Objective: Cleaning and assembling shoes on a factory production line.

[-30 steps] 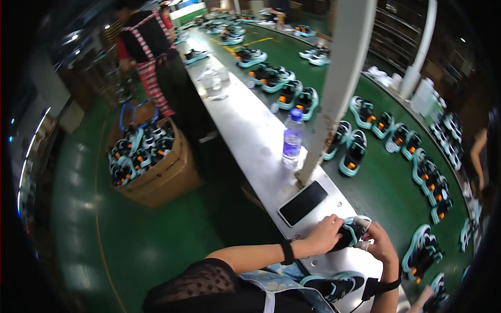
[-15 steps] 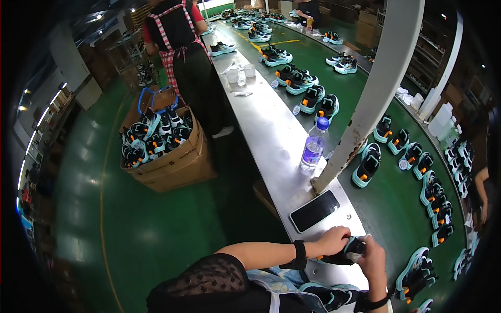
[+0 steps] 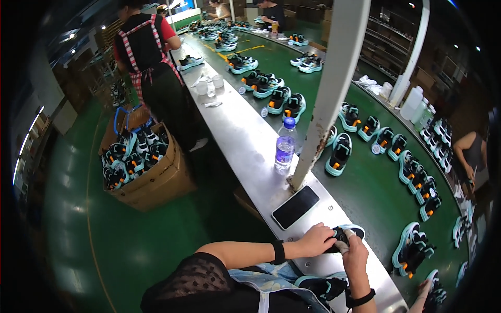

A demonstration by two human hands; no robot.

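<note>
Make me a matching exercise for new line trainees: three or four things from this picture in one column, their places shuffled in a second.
Things:
1. shoe
2. phone
3. water bottle
4. cardboard box

Places:
A. on the green floor, full of shoes
B. lying flat on the steel table, beside the pillar's foot
C. held between the left hand and right hand
D. standing upright on the table, beyond the phone

Pairs: 1-C, 2-B, 3-D, 4-A
</note>
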